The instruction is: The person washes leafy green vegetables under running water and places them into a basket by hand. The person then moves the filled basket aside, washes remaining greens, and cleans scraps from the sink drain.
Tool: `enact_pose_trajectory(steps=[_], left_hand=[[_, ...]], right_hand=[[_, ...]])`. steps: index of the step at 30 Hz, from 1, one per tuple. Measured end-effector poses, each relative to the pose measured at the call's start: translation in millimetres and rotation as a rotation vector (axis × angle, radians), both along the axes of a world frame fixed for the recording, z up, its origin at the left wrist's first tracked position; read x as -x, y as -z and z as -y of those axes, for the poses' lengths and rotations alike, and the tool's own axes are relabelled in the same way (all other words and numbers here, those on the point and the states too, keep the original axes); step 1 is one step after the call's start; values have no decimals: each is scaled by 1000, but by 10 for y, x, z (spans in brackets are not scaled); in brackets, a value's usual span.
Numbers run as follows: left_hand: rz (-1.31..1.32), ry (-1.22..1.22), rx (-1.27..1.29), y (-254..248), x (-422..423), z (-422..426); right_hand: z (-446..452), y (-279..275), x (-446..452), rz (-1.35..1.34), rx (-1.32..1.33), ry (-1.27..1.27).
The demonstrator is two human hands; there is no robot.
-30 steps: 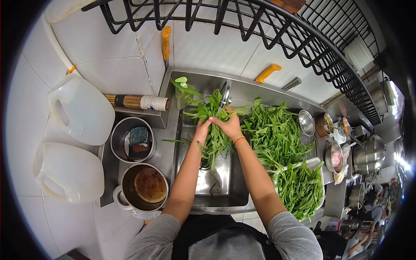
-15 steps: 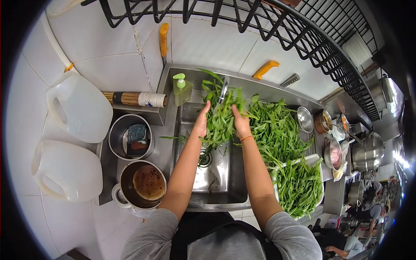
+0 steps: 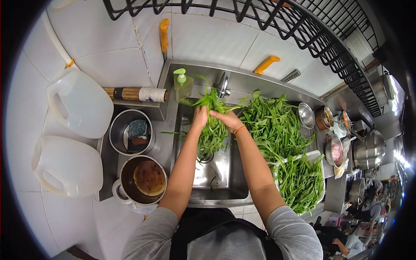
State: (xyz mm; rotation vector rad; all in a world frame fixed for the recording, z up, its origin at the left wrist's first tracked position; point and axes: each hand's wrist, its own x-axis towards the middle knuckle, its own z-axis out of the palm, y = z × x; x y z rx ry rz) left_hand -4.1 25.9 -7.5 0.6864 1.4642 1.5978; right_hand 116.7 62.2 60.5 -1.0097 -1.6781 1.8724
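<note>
A bunch of long-leaved greens (image 3: 215, 135) hangs over the steel sink (image 3: 208, 202), in front of the tap (image 3: 223, 86). My left hand (image 3: 199, 118) is closed on the left side of the bunch. From the right, my right hand (image 3: 227, 120) wraps round the same stems, its thumb reaching toward the left hand. Leaves hide part of the fingers. Beside my right wrist lies a big heap of the same greens (image 3: 275, 125) on the steel counter. More leaves fill a white tub (image 3: 321, 190) nearer my body.
A soap bottle (image 3: 183, 89) stands at the sink's back left corner. Two pots (image 3: 130, 113) and white jugs (image 3: 82, 104) are on the left. A black wire rack (image 3: 303, 26) hangs above; orange-handled knives (image 3: 266, 64) are at the wall. Bowls (image 3: 306, 115) line the right; people work far right.
My hands have come together and down toward me, from apart around loose greens to closed on the bunch. The tap is now uncovered behind it.
</note>
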Motion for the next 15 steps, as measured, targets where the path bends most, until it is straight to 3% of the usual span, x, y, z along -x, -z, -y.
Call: enact_pose_trajectory(steps=[1, 2, 3, 4, 5, 7, 8, 9, 11, 13, 14, 15], left_hand=[[-223, 61, 132, -100, 13, -9], [-220, 57, 135, -154, -14, -63], [-429, 20, 117, -183, -75, -145], [-635, -20, 98, -241, -130, -174], [-629, -25, 100, -283, -161, -161], [-366, 301, -94, -511, -204, -91], [-384, 77, -198, -519, -248, -58], [-274, 13, -181, -100, -200, -238], [-52, -116, -137, -301, -112, 2], [-84, -212, 46, -138, -36, 131], [98, -56, 161, 184, 42, 82], [96, -59, 163, 101, 3, 141]], right_hand=[[-30, 98, -56, -41, 108, 59], [-48, 198, -114, -106, 133, 140], [-66, 230, -162, -101, 134, 135], [-84, 236, -202, -182, 231, 287], [-94, 254, -234, -263, 328, 442], [-86, 271, -273, -379, 380, 504], [-86, 283, -298, -502, 434, 571], [-101, 309, -337, -498, 432, 575], [-186, 399, -421, -712, 533, 672], [-258, 434, -460, -779, 540, 659], [-261, 385, -445, -846, 536, 682], [-257, 349, -424, -914, 534, 705]])
